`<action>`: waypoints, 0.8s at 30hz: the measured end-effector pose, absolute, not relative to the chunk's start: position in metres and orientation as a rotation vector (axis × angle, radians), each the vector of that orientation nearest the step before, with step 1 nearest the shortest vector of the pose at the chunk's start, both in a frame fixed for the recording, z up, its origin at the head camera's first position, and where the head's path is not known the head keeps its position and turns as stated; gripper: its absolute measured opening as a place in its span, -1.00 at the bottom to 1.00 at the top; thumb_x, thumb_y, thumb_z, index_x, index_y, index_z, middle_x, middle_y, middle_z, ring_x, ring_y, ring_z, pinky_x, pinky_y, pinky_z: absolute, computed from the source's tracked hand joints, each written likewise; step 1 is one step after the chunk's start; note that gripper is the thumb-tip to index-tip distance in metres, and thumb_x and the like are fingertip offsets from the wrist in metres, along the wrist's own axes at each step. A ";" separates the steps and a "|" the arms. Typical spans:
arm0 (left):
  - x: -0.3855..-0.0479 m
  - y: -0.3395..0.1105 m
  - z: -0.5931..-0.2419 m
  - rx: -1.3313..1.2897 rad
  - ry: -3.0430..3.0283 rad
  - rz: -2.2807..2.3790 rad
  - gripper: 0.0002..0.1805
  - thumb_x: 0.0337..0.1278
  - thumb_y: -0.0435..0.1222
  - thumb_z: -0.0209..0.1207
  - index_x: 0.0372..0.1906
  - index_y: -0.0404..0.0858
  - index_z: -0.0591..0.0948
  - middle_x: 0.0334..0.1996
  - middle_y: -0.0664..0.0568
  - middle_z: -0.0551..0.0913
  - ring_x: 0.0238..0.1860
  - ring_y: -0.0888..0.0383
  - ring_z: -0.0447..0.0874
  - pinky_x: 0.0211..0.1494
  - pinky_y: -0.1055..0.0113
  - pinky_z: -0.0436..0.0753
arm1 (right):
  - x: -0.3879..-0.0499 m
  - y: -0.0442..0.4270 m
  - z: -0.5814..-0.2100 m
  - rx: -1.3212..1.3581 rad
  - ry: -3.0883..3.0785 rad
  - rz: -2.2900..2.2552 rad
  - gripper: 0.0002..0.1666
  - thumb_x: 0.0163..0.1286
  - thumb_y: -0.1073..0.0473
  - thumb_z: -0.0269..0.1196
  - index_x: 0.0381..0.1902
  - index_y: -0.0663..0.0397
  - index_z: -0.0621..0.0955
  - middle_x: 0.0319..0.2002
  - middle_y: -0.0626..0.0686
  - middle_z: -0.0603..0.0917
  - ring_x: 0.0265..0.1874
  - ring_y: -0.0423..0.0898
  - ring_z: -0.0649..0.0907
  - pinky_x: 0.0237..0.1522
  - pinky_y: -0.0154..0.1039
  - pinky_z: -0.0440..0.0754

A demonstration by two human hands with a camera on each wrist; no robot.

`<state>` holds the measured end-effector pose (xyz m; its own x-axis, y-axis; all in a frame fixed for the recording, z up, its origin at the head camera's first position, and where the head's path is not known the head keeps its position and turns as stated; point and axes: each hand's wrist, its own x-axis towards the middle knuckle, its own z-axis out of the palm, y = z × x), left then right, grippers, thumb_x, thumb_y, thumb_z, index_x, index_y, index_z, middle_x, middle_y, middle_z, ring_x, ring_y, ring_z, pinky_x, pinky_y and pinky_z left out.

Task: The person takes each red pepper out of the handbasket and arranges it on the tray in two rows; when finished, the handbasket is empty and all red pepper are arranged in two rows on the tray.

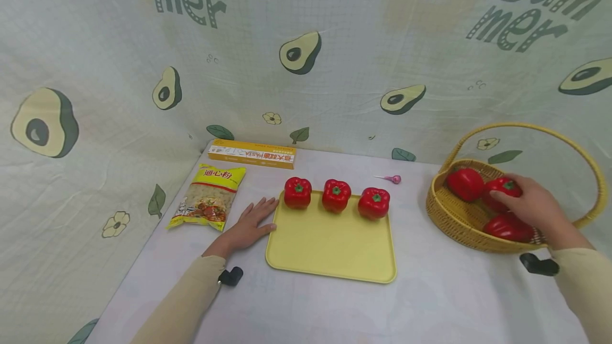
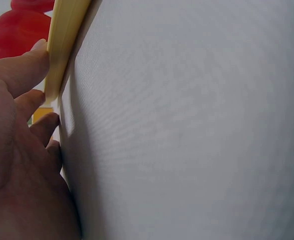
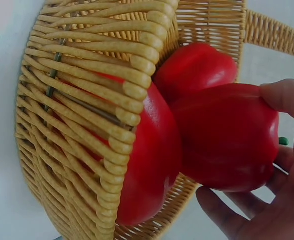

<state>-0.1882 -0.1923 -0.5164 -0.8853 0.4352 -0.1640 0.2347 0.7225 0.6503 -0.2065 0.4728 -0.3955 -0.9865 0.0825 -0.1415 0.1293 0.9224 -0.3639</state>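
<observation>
My right hand [image 1: 537,206] grips a red bell pepper [image 3: 227,137] by its stem end, thumb on one side and fingers on the other. It is within the wicker basket [image 1: 449,227], touching two other red bell peppers [image 1: 465,183] there. Three more red bell peppers [image 1: 336,195] stand in a row along the far edge of the yellow tray [image 1: 330,248], stems up. At the tray's left edge my left hand [image 1: 248,227] lies flat on the table with fingers spread. Its thumb touches the tray rim in the left wrist view.
A yellow bag of pasta [image 1: 209,195] lies left of the tray, with a long pasta box [image 1: 252,154] behind it. A small pink-handled pointed tool [image 1: 394,179] lies beyond the tray's right corner. The basket's tall handle [image 1: 530,125] arches over its opening.
</observation>
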 end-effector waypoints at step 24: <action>-0.188 -0.193 -0.516 0.524 2.622 0.930 -0.21 0.51 0.02 0.07 0.65 -0.04 0.04 0.64 0.01 0.01 0.65 -0.03 -0.29 0.64 -0.04 -0.35 | -0.188 0.453 -0.386 0.105 3.074 -0.549 0.10 0.48 -0.28 0.17 0.56 0.39 0.03 0.23 0.62 0.18 0.09 0.57 0.22 -0.13 0.56 0.50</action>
